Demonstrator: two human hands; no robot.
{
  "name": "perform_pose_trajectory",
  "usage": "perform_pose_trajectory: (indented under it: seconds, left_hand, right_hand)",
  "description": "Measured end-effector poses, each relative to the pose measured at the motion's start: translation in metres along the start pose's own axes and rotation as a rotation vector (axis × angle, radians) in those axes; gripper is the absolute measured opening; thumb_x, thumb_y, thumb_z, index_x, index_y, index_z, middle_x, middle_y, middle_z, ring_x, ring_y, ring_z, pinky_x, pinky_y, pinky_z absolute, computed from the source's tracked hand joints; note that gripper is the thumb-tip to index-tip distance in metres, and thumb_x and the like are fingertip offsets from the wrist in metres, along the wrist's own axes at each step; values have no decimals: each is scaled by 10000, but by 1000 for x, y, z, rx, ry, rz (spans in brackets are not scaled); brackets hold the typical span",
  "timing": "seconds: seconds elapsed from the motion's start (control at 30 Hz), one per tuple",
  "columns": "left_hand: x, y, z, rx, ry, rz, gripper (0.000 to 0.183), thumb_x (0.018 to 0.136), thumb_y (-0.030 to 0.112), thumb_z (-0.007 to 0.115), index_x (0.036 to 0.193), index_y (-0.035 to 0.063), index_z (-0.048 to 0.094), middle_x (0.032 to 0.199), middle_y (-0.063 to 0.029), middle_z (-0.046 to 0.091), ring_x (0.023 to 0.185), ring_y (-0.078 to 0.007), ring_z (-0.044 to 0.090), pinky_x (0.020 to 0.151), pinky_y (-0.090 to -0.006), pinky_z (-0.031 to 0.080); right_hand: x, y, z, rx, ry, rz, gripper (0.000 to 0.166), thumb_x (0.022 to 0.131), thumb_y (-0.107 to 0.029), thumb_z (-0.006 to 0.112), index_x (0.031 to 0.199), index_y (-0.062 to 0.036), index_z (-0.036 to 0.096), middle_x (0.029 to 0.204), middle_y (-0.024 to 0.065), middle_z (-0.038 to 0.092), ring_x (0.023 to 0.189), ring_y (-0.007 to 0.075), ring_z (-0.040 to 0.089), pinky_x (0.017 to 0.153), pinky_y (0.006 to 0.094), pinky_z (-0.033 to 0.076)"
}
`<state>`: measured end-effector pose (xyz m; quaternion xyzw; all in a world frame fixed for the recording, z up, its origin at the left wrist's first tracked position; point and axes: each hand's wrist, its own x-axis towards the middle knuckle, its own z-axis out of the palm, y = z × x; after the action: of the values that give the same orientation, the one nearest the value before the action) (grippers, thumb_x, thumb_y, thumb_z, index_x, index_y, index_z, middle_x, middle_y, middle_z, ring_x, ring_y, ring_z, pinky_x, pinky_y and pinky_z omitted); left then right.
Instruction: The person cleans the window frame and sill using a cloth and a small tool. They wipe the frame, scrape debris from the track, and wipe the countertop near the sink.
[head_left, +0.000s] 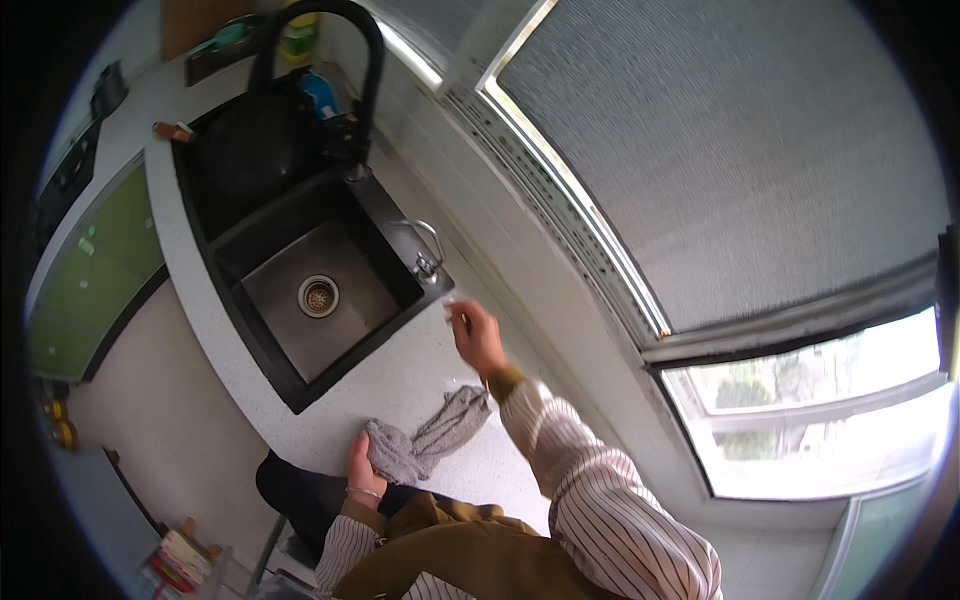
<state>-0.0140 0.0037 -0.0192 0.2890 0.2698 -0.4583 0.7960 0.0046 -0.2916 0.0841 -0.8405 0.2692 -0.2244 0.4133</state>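
My left hand grips one end of a grey cloth at the counter's front edge. The rest of the cloth lies bunched and twisted across the white countertop. Farther forward, my right hand is over the counter by the near right corner of the black sink. Its fingers are curled, and a small pale spot shows at the fingertips; I cannot tell whether it is something held. A slim metal tap stands on the sink rim just beyond that hand.
A tall black faucet arches over the sink's far basin, where a round black lid or pan sits. A blue packet and a yellow-green bottle stand behind. The window sill wall runs along the right. A stove is at far left.
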Motion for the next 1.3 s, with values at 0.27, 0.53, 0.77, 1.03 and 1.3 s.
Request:
perform_pose_trajectory:
  seconds: [0.27,0.53,0.77,1.03,1.3]
  left_hand:
    - [-8,6,-11,88,-77,-116,417,952,387,443,1193,63,543,1196,-81,575,1116,-266,528,981,-427,402]
    - [-13,3,-12,99,-156,-69,408,950,384,453,1198,73,544,1210,-71,572,1127,-262,522,992,-433,392]
    - [-20,4,-16,107,-216,-29,420,973,378,401,1226,67,525,1236,-79,560,1153,-266,509,1010,-433,381]
    - [-27,3,-7,132,-202,-48,424,972,380,398,1215,60,535,1238,-80,558,1149,-266,511,1002,-431,385]
    - [-32,3,4,163,-137,-19,398,965,364,426,1178,49,546,1174,-83,584,1097,-263,539,966,-423,412]
  right_hand:
    - [-139,34,-171,-96,766,325,173,860,8,534,1021,-10,597,809,49,645,727,79,572,642,201,442]
    - [-132,20,-270,-405,1060,296,370,817,-38,563,1187,-43,561,898,51,654,583,93,505,587,250,452]
    - [-115,29,-266,-359,1114,271,338,811,-46,575,1149,-41,577,911,48,652,573,105,506,591,263,458]
    - [-78,33,-243,-274,1056,135,306,805,-31,565,1111,-41,575,905,88,642,655,171,592,640,289,487]
    - [-18,11,-199,-240,974,75,362,765,4,563,1124,-47,559,963,110,616,667,219,608,652,334,492]
